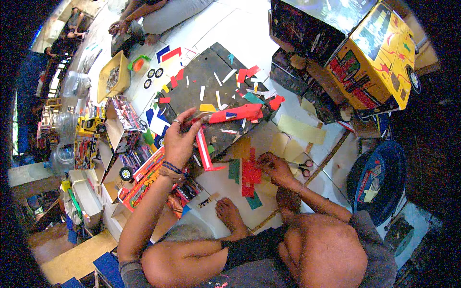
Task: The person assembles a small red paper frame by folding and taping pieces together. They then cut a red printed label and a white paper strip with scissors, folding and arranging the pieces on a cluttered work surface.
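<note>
My left hand (181, 140) is raised at the near left edge of a dark board (189, 96). Its thumb and fingers are closed on the upper end of a red strip with a white stripe (203, 148), which hangs down toward me. A long red piece (237, 113) lies across the board beside those fingertips. My right hand (277, 169) has its fingers curled together at the right edge of a red cut piece (250, 174); what they pinch, if anything, is hidden. Green pieces (234, 170) show next to the red one.
Coloured scraps (245, 74) litter the board. Scissors (304, 167) lie right of my right hand. A yellow toy truck (372, 62) stands at far right, above a dark blue basin (377, 177). Small wheels (151, 73), a yellow tub (114, 77) and printed panels (149, 180) are leftward. Another person's leg (173, 19) shows beyond.
</note>
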`<state>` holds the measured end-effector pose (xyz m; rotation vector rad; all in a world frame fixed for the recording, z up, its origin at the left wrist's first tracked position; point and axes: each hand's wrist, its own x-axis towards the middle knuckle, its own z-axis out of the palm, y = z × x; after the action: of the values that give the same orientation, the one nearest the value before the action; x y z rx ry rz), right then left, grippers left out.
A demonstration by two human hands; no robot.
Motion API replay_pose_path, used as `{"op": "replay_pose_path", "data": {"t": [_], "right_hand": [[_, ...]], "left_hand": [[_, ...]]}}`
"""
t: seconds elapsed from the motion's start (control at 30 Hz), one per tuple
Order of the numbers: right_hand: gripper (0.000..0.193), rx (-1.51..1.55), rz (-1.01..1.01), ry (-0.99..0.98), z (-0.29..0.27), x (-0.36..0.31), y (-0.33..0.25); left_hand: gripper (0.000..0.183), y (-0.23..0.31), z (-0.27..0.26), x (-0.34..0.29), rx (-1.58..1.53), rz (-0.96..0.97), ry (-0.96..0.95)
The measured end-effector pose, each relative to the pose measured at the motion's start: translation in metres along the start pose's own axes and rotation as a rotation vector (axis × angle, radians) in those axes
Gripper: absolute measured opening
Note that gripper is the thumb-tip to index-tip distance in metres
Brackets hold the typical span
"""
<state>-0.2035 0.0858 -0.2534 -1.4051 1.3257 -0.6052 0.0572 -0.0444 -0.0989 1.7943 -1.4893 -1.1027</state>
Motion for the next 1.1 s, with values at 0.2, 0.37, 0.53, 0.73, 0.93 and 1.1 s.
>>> {"op": "replay_pose_path", "data": {"t": [0.2, 0.37, 0.53, 0.73, 0.93, 1.1], "right_hand": [[0.017, 0.355, 0.152, 0.195, -0.035, -0.018, -0.048], [0.012, 0.347, -0.222, 0.387, -0.051, -0.015, -0.101], [0.009, 0.684, -0.102, 0.085, -0.06, -0.016, -0.127], [0.015, 0.823, 0.004, -0.153, -0.059, -0.015, -0.111], [0.02, 0.724, 0.017, -0.177, -0.052, -0.026, -0.102], [0.023, 0.582, 0.092, -0.184, -0.047, -0.025, -0.097]], "left_hand": [[0.04, 0.029, 0.013, -0.032, 0.595, 0.787, 0.143], [0.042, 0.056, 0.054, -0.068, 0.298, 0.816, -0.252], [0.031, 0.06, 0.049, -0.073, 0.156, 0.558, -0.399], [0.018, 0.052, 0.038, -0.072, 0.127, 0.507, -0.49], [0.018, 0.046, 0.038, -0.08, 0.164, 0.485, -0.506], [0.021, 0.044, 0.038, -0.081, 0.236, 0.457, -0.519]]}}
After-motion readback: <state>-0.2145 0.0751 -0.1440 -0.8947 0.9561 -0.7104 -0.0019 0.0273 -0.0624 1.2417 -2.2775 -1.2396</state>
